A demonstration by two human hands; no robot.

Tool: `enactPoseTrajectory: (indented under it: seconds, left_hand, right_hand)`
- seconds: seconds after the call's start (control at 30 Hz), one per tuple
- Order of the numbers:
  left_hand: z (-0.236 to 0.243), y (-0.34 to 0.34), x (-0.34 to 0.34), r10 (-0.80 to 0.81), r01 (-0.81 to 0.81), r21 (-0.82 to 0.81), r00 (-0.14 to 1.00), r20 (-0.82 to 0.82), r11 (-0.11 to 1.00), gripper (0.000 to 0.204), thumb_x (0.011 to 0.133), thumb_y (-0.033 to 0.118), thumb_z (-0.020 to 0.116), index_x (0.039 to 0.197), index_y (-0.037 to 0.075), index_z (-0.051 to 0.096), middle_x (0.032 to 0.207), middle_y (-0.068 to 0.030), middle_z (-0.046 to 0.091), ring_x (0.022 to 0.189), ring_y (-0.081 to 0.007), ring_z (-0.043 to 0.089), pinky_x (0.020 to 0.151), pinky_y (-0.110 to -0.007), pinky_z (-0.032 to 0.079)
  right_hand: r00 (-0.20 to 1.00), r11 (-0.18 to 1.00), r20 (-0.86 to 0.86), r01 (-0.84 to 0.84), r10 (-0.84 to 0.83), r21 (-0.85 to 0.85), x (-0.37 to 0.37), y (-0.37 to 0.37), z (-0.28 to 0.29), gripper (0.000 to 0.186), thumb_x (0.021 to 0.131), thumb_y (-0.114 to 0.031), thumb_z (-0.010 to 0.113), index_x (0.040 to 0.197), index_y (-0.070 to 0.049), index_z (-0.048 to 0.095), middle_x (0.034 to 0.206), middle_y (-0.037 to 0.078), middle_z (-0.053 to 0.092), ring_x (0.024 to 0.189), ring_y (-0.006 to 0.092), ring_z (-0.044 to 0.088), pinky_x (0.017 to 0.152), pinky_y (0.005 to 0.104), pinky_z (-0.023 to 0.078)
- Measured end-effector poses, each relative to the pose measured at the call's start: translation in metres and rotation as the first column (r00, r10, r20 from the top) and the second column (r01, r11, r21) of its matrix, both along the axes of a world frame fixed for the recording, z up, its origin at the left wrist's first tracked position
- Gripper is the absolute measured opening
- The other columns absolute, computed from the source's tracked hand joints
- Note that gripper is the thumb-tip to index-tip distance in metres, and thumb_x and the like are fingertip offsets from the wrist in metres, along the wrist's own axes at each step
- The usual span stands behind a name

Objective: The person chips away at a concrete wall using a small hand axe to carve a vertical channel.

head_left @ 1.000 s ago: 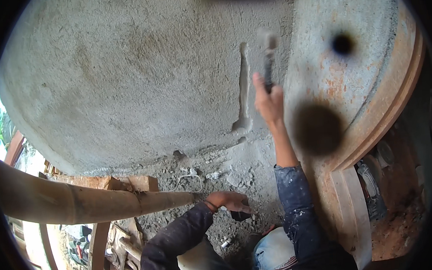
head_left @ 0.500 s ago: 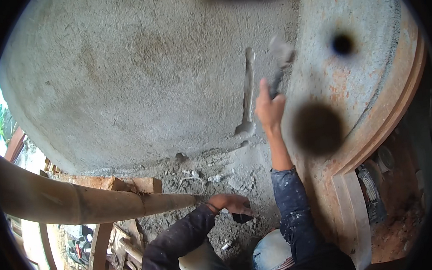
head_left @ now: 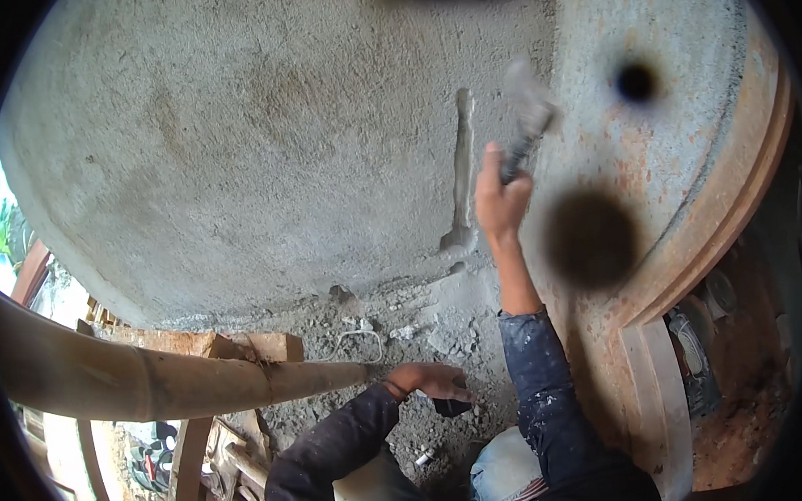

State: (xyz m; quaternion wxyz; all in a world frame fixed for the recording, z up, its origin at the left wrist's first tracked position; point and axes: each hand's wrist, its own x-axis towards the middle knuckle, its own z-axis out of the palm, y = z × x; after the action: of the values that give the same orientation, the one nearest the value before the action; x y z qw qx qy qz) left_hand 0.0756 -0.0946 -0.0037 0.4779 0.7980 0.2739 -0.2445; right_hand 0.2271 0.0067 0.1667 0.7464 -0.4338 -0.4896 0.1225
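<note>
My right hand reaches up in front of the rough grey cement wall. It is closed round the dark grip of a hand tool whose grey head is smeared by motion; its exact kind cannot be told. Just left of the tool, a narrow vertical groove is cut into the wall, with a wider hollow at its foot. Lower down, my left hand is closed on a small black object, partly hidden by the fingers, above grey rubble.
A thick bamboo pole crosses from the left beside wooden beams. A curved ledge bounds the right side. A pale wire loop lies in the rubble. Dark round smudges cover parts of the view.
The tool in my right hand has shifted slightly, its head tilting a little to the right. My left hand stays nearly where it was, still holding the black object.
</note>
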Motion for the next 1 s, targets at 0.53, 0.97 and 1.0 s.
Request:
enactPoseTrajectory:
  seconds: [0.53, 0.97, 1.0]
  left_hand:
    - [-0.011, 0.006, -0.011, 0.034, -0.034, -0.021, 0.999, 0.034, 0.999, 0.075, 0.082, 0.068, 0.052, 0.114, 0.0, 0.057, 0.1, -0.0161, 0.065, 0.091, -0.0285, 0.062, 0.08, -0.041, 0.047]
    - [-0.025, 0.012, -0.013, -0.014, 0.015, 0.022, 0.997, -0.079, 1.0, 0.091, 0.079, 0.072, 0.05, 0.134, 0.0, 0.043, 0.124, -0.0216, 0.055, 0.113, -0.0355, 0.054, 0.094, -0.042, 0.043]
    - [-0.03, 0.015, -0.017, 0.003, -0.002, 0.011, 0.996, -0.092, 1.0, 0.091, 0.079, 0.073, 0.049, 0.134, 0.001, 0.042, 0.125, -0.0217, 0.055, 0.114, -0.0362, 0.054, 0.094, -0.042, 0.043]
  right_hand:
    - [1.0, 0.958, -0.021, -0.004, 0.011, 0.288, 0.0, -0.003, 0.01, 0.05, 0.094, -0.025, 0.049, 0.049, -0.006, 0.04, 0.048, -0.001, 0.041, 0.043, 0.0103, 0.038, 0.043, 0.0313, 0.027]
    - [0.946, 0.898, 0.189, 0.168, -0.262, 0.406, -0.022, 0.014, -0.018, 0.025, 0.089, -0.013, 0.055, 0.069, 0.001, 0.057, 0.048, 0.011, 0.047, 0.039, 0.0214, 0.048, 0.039, 0.0317, 0.035]
    - [0.947, 0.897, 0.176, 0.18, -0.269, 0.404, -0.024, 0.019, -0.017, 0.025, 0.089, -0.013, 0.055, 0.069, 0.001, 0.057, 0.048, 0.011, 0.047, 0.039, 0.0214, 0.048, 0.039, 0.0317, 0.035]
